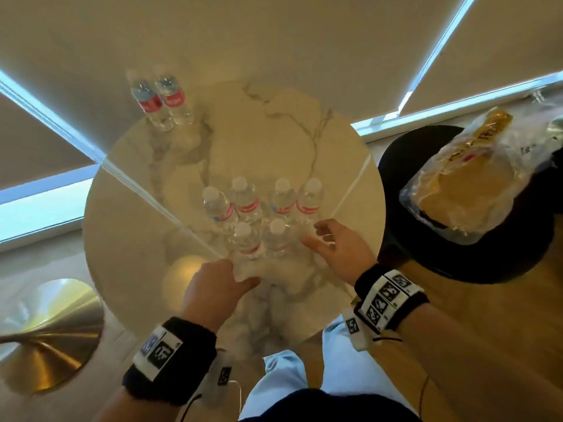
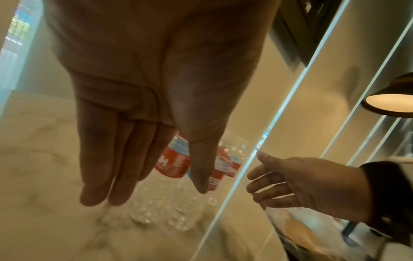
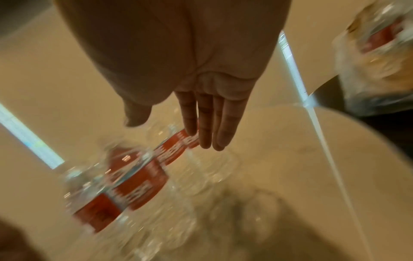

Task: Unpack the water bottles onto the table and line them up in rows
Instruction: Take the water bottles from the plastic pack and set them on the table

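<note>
Marble-patterned round white table (image 1: 274,132), carrying eight clear plastic water bottles with red labels and white caps. Six of them (image 1: 262,214) grouped near the front: four in a rough back row, two in a shorter row in front, not perfectly straight. Two more bottles (image 1: 161,99) standing side by side at the far left edge, well apart from the group.

Judged from this, well advanced but not finished: second row incomplete, far pair not joined to the rows.

On the black round stool (image 1: 426,263) to the right, a torn clear plastic wrap with a yellow-brown cardboard base (image 1: 463,190). Hard to tell how many bottles left inside; in the right wrist view, something red visible in it, blurred.

Left hand (image 1: 217,287) empty, fingers straight and relaxed, just before the front row. Right hand (image 1: 338,245) also holding nothing, fingers loosely spread, just beside the right front bottle (image 1: 277,239), apparently not touching.
</note>
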{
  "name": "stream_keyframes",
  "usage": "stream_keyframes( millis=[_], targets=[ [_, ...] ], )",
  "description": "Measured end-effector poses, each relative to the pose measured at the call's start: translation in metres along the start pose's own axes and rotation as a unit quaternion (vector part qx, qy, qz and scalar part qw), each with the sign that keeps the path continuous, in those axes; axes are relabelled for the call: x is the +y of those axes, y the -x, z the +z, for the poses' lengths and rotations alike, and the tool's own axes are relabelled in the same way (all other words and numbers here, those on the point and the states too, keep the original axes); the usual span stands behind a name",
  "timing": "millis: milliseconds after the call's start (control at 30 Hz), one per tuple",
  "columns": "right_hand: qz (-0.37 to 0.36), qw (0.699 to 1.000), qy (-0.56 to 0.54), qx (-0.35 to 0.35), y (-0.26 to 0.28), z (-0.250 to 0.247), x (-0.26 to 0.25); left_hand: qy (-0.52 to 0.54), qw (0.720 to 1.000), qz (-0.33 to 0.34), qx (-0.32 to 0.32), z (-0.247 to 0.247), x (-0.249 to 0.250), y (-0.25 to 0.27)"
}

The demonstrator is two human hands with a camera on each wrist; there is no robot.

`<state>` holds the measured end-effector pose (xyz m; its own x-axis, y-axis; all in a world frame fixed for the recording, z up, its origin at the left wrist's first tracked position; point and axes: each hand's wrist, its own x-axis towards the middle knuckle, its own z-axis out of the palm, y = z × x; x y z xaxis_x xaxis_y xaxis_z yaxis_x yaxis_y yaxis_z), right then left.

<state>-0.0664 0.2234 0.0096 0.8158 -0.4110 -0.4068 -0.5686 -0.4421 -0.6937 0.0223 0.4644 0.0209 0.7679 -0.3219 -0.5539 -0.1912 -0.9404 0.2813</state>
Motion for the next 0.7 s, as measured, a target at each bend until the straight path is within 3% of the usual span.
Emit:
stream_keyframes(
  millis=[133,233,367,500,600,700],
  targets=[
    [0.08,0.99,-0.007,0.118,0.003,-0.068,0.054,-0.051,0.998,0.033,0.002,0.013,0.041,0.015],
    [0.127,0.971,-0.018,0.201,-0.015,-0.121,0.105,-0.028,0.994,0.103,-0.002,0.014,0.107,0.016],
    [0.199,0.944,-0.08,0.251,-0.054,-0.189,0.158,0.04,0.979,0.199,-0.004,0.03,0.218,-0.007],
    [0.268,0.924,-0.103,0.252,-0.101,-0.251,0.198,0.098,0.951,0.291,-0.022,0.056,0.34,-0.043],
    [0.26,0.927,-0.108,0.248,-0.145,-0.292,0.232,0.118,0.939,0.316,-0.067,0.097,0.426,-0.097],
    [0.288,0.944,-0.03,0.158,-0.182,-0.317,0.252,0.094,0.938,0.313,-0.113,0.14,0.491,-0.151]
  ],
)
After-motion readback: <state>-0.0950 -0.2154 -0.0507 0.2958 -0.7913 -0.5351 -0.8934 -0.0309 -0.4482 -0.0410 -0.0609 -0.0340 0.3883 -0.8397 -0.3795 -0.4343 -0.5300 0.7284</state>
